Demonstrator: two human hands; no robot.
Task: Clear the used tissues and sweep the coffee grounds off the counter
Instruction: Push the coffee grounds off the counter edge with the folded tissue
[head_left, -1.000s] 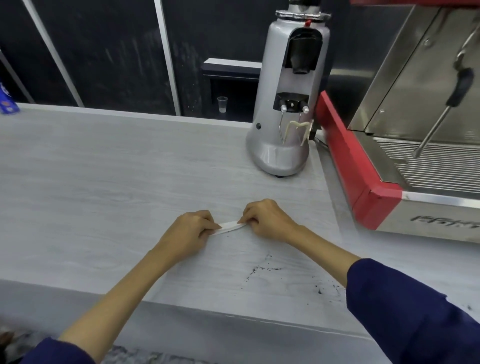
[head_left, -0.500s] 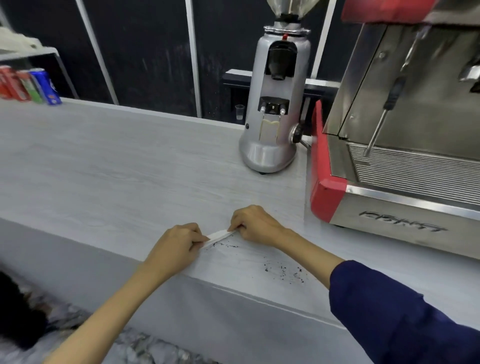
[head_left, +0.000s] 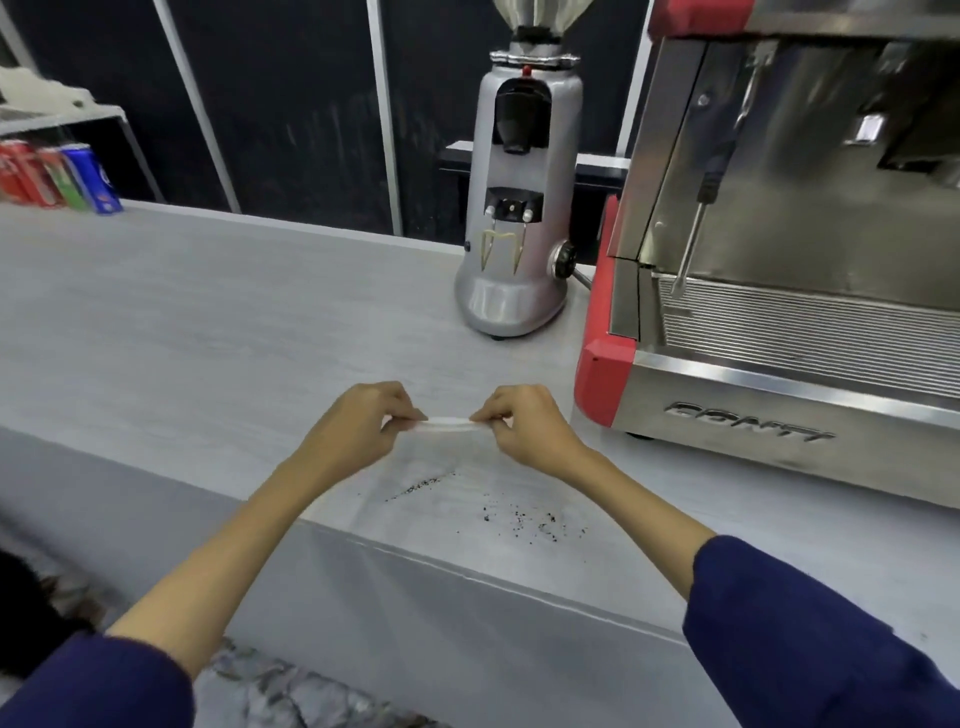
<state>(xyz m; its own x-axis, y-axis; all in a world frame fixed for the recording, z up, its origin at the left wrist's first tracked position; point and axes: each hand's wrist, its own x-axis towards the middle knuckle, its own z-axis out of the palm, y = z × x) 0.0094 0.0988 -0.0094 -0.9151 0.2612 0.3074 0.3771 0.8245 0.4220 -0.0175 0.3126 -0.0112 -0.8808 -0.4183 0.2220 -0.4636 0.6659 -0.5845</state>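
Left hand (head_left: 358, 426) and right hand (head_left: 524, 428) each pinched an end of a thin, white, twisted tissue strip (head_left: 449, 423) — taut above the pale wood-grain counter (head_left: 208, 338), dark gritty coffee grounds (head_left: 519, 517) scattered nearer.

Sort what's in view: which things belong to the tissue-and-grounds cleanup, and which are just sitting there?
In the job: tissue, stretched between left hand and right hand; coffee grounds near the front edge of the counter.

Just there: coffee grinder; espresso machine; drink cans at far left.
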